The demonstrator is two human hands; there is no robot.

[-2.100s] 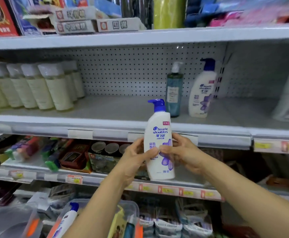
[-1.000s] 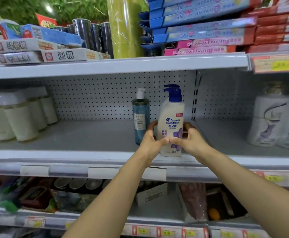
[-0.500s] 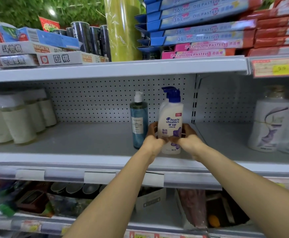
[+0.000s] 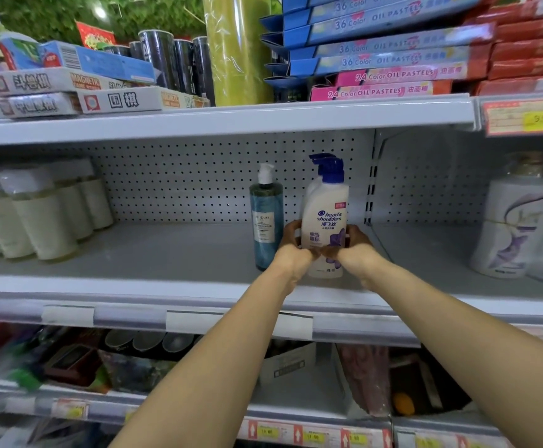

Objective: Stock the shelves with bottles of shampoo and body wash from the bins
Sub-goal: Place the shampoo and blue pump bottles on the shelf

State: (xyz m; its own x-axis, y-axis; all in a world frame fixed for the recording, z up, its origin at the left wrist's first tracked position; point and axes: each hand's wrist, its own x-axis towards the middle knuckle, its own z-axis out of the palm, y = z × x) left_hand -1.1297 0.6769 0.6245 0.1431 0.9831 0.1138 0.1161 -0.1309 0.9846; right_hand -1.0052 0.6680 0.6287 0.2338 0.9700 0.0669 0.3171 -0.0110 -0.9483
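White plastic under my fingers: my left hand [image 4: 292,253] and right hand [image 4: 351,250] both clasp the shampoo bottle [image 4: 325,218], upright on the shelf [image 4: 166,253] just beside a teal pump bottle [image 4: 265,221]. I judge this the placing step; next, release without tipping it.

Upright on the grey shelf [image 4: 166,253], white shampoo bottle [image 4: 325,218] with blue pump top and purple flower label facing out, clasped low on both sides by left hand [image 4: 292,250] and right hand [image 4: 351,250]. Close behind at 12 o'clock, second like bottle [image 4: 310,189], mostly hidden. Just beside at 9 o'clock, upright teal pump bottle [image 4: 265,218] with white pump.
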